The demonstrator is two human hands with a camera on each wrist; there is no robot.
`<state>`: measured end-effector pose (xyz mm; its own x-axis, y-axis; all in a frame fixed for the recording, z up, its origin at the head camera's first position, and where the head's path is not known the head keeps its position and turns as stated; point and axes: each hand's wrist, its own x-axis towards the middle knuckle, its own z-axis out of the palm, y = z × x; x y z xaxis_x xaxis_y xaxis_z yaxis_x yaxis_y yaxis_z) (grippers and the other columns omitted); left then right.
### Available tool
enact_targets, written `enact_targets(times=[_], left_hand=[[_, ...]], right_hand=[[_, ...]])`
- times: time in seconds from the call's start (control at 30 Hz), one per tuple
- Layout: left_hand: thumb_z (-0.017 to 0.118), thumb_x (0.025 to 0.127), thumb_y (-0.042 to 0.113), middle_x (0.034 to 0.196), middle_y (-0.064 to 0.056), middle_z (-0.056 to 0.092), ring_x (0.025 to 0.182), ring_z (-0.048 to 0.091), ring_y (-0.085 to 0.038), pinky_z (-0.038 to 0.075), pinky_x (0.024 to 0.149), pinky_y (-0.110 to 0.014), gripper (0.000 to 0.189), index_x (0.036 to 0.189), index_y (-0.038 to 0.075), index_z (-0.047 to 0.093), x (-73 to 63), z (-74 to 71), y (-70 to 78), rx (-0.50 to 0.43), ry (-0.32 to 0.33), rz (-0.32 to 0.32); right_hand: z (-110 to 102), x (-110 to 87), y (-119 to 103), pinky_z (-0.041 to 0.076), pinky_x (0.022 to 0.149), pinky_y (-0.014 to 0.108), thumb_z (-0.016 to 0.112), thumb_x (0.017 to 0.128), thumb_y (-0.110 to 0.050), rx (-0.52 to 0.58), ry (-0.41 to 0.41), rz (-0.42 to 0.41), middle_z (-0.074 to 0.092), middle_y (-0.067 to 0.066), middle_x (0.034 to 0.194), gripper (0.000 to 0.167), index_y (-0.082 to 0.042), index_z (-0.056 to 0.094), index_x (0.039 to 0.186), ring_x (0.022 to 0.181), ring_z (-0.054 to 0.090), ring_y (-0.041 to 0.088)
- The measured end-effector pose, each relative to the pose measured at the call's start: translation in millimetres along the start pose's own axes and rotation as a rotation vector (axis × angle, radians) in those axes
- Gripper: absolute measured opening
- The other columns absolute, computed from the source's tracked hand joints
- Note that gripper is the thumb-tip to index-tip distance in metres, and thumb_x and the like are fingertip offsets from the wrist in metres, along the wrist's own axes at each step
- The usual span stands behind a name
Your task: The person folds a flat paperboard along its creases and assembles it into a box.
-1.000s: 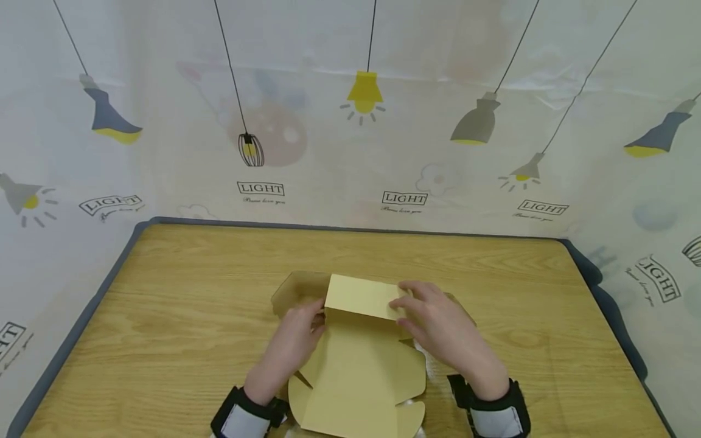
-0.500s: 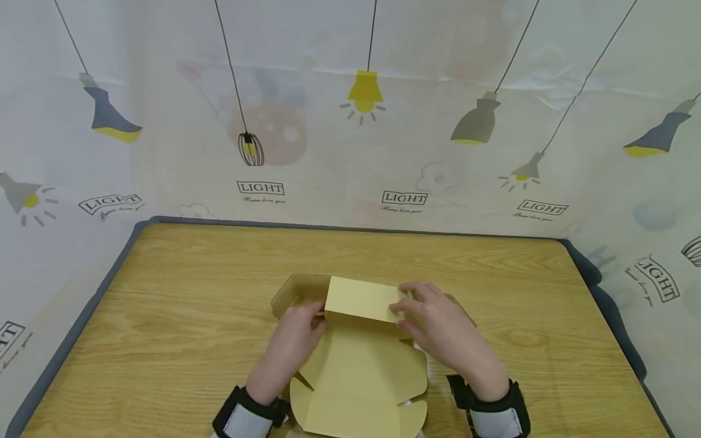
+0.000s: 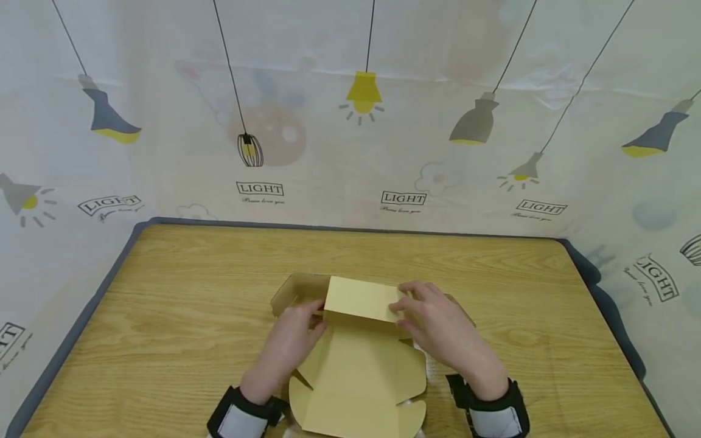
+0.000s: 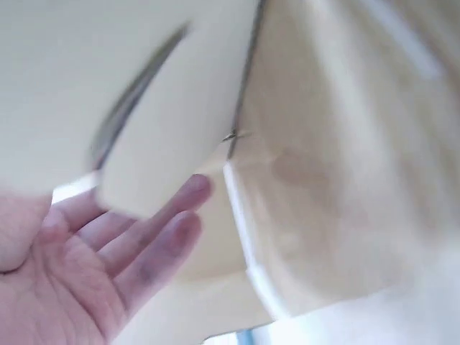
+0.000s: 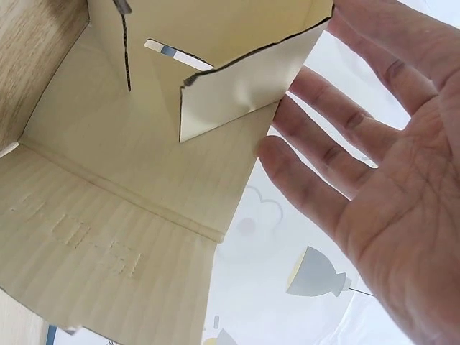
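Observation:
A partly folded cardboard box (image 3: 361,371) lies at the near middle of the table, its creased panels and slotted side flaps spread toward me. At its far end a panel (image 3: 361,298) stands folded up. My left hand (image 3: 296,334) is at this panel's left edge; in the left wrist view its lower fingers (image 4: 154,269) stretch loosely beside a slotted flap (image 4: 165,129), while thumb and upper fingertips are hidden behind cardboard. My right hand (image 3: 438,322) touches the panel's right end. In the right wrist view its fingers (image 5: 330,154) are spread and nearly straight, tips right at the box's edge.
The wooden table (image 3: 191,304) has a dark grey edging (image 3: 350,229) around it. Some whitish, translucent material (image 3: 432,368) shows under the box's right side. A white cloth printed with hanging lamps (image 3: 328,121) rises behind and beside the table. Black straps (image 3: 246,404) circle both wrists.
Almost nothing moves. The folded-up panel tips very slightly early on, and my left wrist shifts a little to the left; both hands stay at the same places on the box.

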<state>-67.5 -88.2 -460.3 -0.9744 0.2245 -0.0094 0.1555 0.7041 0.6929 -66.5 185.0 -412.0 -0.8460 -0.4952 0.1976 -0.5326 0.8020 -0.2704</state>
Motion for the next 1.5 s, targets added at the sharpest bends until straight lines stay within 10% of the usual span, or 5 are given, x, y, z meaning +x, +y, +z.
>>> enact_targets(times=[0.53,0.87,1.0,1.17,1.5], left_hand=[[0.08,0.09,0.001,0.134,-0.018,0.073,0.115,0.074,-0.035,0.065,0.086,-0.05,0.043,0.132,0.001,0.07,-9.8,-58.3,-7.0,-0.065,0.375,0.305],[0.068,0.102,0.02,0.144,-0.028,0.063,0.11,0.074,-0.042,0.064,0.095,-0.05,0.07,0.162,0.004,0.036,6.5,-49.4,-39.0,-0.096,0.016,-0.073],[0.067,0.103,0.02,0.135,-0.031,0.067,0.049,0.042,-0.013,0.058,0.069,-0.036,0.066,0.161,0.005,0.04,8.1,-44.4,-43.0,-0.074,-0.01,-0.084],[0.068,0.102,0.019,0.154,-0.03,0.054,0.088,0.073,-0.033,0.058,0.103,-0.056,0.064,0.159,0.005,0.043,6.5,-43.9,-41.7,-0.051,-0.047,-0.028],[0.079,0.094,0.021,0.134,-0.021,0.071,0.103,0.074,-0.031,0.063,0.085,-0.045,0.081,0.162,0.014,0.036,3.4,-44.0,-37.8,-0.088,-0.236,-0.015]], right_hand=[[-0.6,1.3,0.3,0.063,0.085,0.045,0.085,0.087,-0.015,0.01,-0.01,0.012,0.07,0.013,0.133,0.022,-0.017,0.081,0.109,0.114,0.069,0.031],[-0.7,0.0,0.7,0.062,0.085,0.045,0.085,0.088,-0.014,0.031,-0.013,0.016,0.07,0.012,0.134,0.022,-0.017,0.081,0.11,0.115,0.069,0.031],[-0.7,0.3,0.6,0.062,0.083,0.044,0.085,0.088,-0.014,0.034,-0.013,0.011,0.07,0.012,0.133,0.022,-0.018,0.081,0.11,0.116,0.069,0.03],[-0.5,0.5,0.6,0.061,0.082,0.042,0.085,0.088,-0.015,0.028,-0.018,0.016,0.07,0.011,0.134,0.022,-0.019,0.081,0.11,0.115,0.068,0.029],[-0.5,0.0,0.9,0.062,0.082,0.043,0.085,0.088,-0.015,0.031,-0.018,0.022,0.07,0.011,0.134,0.022,-0.018,0.081,0.109,0.116,0.068,0.03]])
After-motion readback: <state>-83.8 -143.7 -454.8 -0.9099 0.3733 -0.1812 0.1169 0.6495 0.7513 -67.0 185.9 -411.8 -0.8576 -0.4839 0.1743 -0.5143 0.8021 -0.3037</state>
